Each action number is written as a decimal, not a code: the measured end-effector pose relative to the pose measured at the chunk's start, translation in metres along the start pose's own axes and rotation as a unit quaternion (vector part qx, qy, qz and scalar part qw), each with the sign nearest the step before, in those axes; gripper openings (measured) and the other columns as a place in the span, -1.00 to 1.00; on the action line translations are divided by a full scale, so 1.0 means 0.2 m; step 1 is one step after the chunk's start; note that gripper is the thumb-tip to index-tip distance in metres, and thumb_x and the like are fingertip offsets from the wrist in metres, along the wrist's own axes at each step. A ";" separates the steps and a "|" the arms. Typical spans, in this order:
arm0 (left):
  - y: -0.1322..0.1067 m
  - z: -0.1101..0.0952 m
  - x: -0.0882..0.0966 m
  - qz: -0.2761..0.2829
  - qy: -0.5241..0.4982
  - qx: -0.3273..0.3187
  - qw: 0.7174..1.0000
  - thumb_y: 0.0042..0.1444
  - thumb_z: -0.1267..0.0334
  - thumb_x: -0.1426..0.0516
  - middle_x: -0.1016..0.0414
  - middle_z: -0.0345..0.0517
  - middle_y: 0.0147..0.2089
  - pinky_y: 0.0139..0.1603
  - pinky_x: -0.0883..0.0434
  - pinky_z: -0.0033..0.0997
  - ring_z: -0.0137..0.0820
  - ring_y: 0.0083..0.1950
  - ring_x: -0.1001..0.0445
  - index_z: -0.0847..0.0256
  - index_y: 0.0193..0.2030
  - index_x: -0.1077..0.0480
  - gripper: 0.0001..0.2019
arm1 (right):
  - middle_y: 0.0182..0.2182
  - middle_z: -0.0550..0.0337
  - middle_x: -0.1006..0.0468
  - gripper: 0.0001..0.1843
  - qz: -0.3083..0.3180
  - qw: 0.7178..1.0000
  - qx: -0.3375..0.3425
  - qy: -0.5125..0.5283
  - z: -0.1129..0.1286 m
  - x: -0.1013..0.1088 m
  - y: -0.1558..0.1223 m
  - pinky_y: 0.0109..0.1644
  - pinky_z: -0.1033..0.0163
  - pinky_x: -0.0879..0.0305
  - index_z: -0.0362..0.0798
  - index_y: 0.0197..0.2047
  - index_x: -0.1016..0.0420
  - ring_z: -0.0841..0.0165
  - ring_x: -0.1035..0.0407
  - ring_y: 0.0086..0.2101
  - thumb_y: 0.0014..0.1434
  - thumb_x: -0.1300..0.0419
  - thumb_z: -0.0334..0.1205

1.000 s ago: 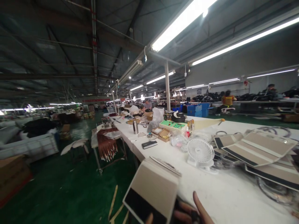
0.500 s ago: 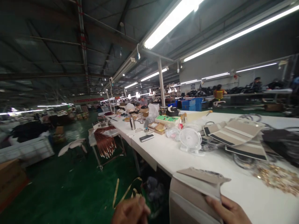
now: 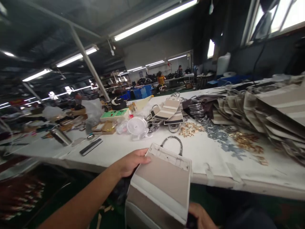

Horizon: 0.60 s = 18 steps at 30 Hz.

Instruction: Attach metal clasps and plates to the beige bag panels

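Observation:
A beige bag panel [image 3: 164, 171] with pale bands and a marked white strip along its top edge is held up in front of me, tilted. A looped handle in dark wrapping [image 3: 175, 140] rises behind its top edge. My left hand [image 3: 133, 161] pinches the panel's upper left edge, thumb on the near face. My right hand [image 3: 201, 216] is at its lower right edge, fingers curled and partly hidden behind it. Just beyond the panel on the white table [image 3: 111, 156] stands a white fan [image 3: 137, 127].
Stacked beige panels [image 3: 238, 108] with handles fill the table's right side. Gold metal pieces [image 3: 247, 142] and grey flat pieces [image 3: 221, 136] lie loose before them. To the left are a metal flask [image 3: 60, 136], a dark flat bar [image 3: 91, 147] and a green-topped box [image 3: 114, 114]. A person [image 3: 161, 79] sits far back.
My view has swung right, toward the table. My left hand has come from the panel's left side to grip its upper edge. The panel now faces me, its handle showing.

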State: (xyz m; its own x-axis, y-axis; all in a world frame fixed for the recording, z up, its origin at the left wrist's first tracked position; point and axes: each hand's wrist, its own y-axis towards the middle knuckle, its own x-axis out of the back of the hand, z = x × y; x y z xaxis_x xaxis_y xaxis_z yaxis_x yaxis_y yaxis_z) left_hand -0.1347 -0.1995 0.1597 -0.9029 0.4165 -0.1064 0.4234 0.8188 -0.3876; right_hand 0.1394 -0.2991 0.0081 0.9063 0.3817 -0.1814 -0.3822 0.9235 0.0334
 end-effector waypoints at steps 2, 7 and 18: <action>0.06 -0.06 -0.05 0.008 0.020 0.014 1.000 -0.10 0.14 -0.47 -0.64 0.13 0.12 0.07 -0.56 -0.13 0.02 0.07 -0.65 0.14 0.27 -0.48 -0.27 | -0.60 0.15 -0.54 -0.15 -0.054 0.996 -0.019 0.063 0.00 0.10 0.01 -0.44 0.18 -0.46 -0.03 0.20 -0.65 0.26 -0.39 -0.60 0.02 -0.36 0.40; 0.19 -0.03 -0.10 0.058 0.039 0.059 0.996 -0.05 0.16 -0.44 -0.61 0.03 0.19 0.10 -0.55 -0.14 0.01 0.16 -0.61 0.04 0.41 -0.37 -0.18 | -0.03 -0.01 -0.65 -0.13 -0.172 0.966 -0.032 0.191 0.06 0.30 0.12 -0.60 0.37 -0.20 0.05 0.40 -0.41 0.54 -0.20 -0.61 0.11 -0.44 0.21; 0.52 0.07 -0.16 0.104 0.228 -0.006 0.968 0.06 0.24 -0.36 -0.51 -0.04 0.34 0.33 -0.42 -0.04 0.04 0.32 -0.50 0.12 0.35 -0.47 -0.34 | -0.44 0.23 -0.56 -0.33 -0.093 0.982 -0.143 0.078 -0.05 0.33 0.03 -0.57 0.41 -0.16 -0.10 -0.07 -0.67 0.51 -0.21 -0.59 0.03 -0.44 0.33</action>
State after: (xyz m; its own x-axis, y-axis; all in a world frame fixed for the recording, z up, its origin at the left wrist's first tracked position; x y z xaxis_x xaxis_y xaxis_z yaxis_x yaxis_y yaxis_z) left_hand -0.0626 -0.1339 0.1101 -0.6720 0.7021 0.2355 0.5958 0.7014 -0.3912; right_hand 0.1957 -0.2681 -0.0130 0.9350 0.1763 -0.3077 -0.2680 0.9195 -0.2876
